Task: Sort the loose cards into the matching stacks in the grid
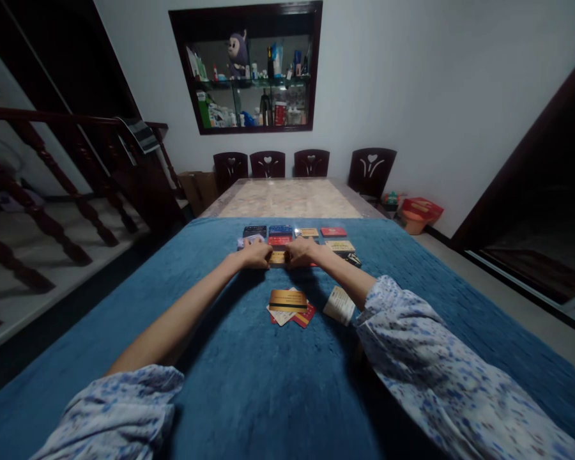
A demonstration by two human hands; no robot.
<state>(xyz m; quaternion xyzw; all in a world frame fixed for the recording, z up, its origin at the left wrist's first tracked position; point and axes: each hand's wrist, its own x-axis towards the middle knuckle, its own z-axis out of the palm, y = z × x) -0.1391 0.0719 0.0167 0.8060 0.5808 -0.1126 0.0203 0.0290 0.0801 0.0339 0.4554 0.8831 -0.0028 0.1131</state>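
Observation:
Several cards lie in rows on a blue cloth (239, 383). My left hand (256, 253) and my right hand (301, 252) are at the two ends of a gold card (278, 257) in the nearest row, fingers bent and pressed on it. A red card (280, 241) lies just beyond, between the hands. Dark cards, a tan card and a red card (333, 232) form the far row. To the right is a pale yellow card (340, 245). Nearer me, a gold card (288, 300) tops a loose pile, with a whitish card (340, 305) to its right.
Past the cloth, the table's patterned top (297, 198) stretches toward dark chairs (267, 164) by the wall. A wooden railing (52, 191) stands at the left. On the right floor are a red-covered bin (418, 216) and a doorway.

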